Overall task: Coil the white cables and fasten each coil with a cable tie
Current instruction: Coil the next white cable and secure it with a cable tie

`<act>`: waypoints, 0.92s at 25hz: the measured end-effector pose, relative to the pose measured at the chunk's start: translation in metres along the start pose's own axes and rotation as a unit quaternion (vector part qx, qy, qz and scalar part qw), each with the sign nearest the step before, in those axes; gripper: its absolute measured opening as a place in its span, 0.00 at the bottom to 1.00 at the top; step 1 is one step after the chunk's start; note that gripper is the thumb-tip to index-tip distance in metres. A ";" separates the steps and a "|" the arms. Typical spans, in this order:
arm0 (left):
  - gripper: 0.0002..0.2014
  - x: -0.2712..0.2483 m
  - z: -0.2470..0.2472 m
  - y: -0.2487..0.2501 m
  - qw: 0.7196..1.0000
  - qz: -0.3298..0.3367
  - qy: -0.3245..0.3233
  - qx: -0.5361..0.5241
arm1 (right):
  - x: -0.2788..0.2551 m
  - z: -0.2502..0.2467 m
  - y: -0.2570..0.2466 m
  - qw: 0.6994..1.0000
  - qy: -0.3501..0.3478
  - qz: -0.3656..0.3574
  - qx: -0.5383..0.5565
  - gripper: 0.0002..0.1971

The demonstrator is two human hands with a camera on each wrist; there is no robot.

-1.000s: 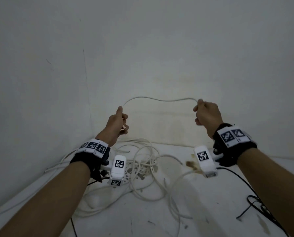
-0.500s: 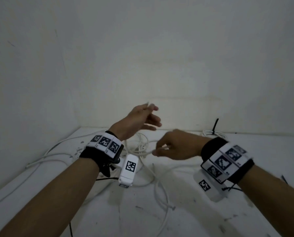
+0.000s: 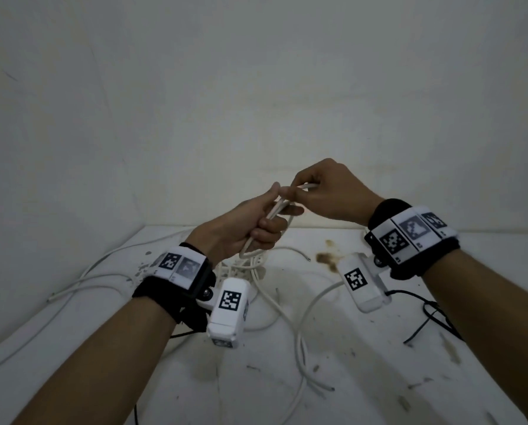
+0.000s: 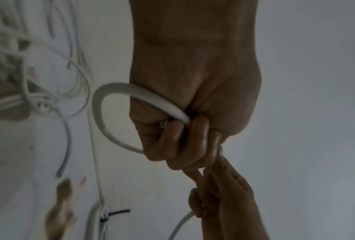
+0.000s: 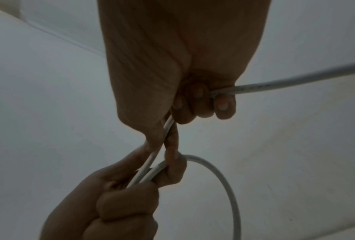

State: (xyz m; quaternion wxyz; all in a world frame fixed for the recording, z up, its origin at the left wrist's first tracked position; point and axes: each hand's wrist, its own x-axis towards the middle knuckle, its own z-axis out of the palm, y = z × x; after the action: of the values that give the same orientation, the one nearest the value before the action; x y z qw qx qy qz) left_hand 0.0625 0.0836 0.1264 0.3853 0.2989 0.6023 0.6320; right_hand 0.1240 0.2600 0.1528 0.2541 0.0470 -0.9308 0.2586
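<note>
Above the white tabletop [image 3: 379, 378], the left hand [image 3: 241, 228] gripped two strands of a white cable [image 3: 275, 214], its fingers curled around them, and a small loop hung under the fist. The right hand [image 3: 327, 191] pinched the same cable just beside the left fingers and touched them. On the tabletop below lay a loose pile of white cables [image 3: 250, 268]. A brown stain [image 3: 327, 259] marked the surface near the wall.
</note>
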 end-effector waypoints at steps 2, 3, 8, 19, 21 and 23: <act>0.25 0.000 0.001 -0.003 0.998 0.013 0.027 0.058 | 0.004 -0.001 0.006 0.999 0.040 0.027 0.008 0.16; 0.23 0.001 0.001 -0.005 0.996 0.020 0.046 0.077 | 0.006 -0.001 0.009 0.997 0.057 0.045 0.016 0.16; 0.22 0.007 -0.001 -0.010 0.984 0.017 0.130 0.119 | 0.013 0.007 0.019 0.992 0.068 0.099 0.027 0.18; 0.22 0.012 -0.005 -0.017 0.970 0.027 0.202 0.130 | 0.010 0.010 0.044 0.985 0.096 0.142 -0.009 0.27; 0.22 0.011 -0.011 -0.017 0.984 0.024 0.163 0.066 | 0.004 0.010 0.043 0.989 0.071 0.127 0.011 0.24; 0.22 0.010 -0.014 -0.014 0.989 0.038 0.143 0.005 | 0.001 0.008 0.039 0.992 0.042 0.115 0.034 0.22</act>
State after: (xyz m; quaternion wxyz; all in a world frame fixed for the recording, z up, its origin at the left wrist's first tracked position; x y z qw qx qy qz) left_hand 0.0478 0.0842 0.1105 0.2694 0.2302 0.6425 0.6794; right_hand 0.1113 0.2894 0.1298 0.2598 -0.0626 -0.9092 0.3192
